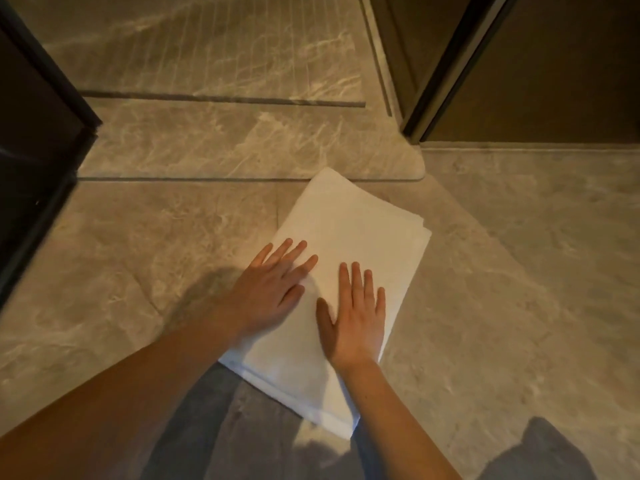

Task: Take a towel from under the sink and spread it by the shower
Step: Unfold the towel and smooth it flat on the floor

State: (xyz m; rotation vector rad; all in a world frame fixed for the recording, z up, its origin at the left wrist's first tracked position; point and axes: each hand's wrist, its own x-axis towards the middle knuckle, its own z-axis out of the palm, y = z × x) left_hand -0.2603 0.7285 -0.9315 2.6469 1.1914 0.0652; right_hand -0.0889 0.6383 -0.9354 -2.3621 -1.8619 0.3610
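Note:
A white towel (349, 223), folded into a long rectangle of several layers, lies flat on the marble floor, its far end touching the raised stone step of the shower (242, 147). My left hand (270, 292) rests palm down on the towel's left edge with fingers spread. My right hand (356, 313) lies flat on the towel beside it, fingers apart too. Neither hand grips the cloth. The near end of the towel overlaps my knees.
The grooved shower floor (194, 46) lies beyond the step. A dark frame or door (38, 140) stands at the left. At the upper right a dark door frame (446, 67) and a brown panel (554, 74) rise. Grey marble floor (519, 271) stretches to the right.

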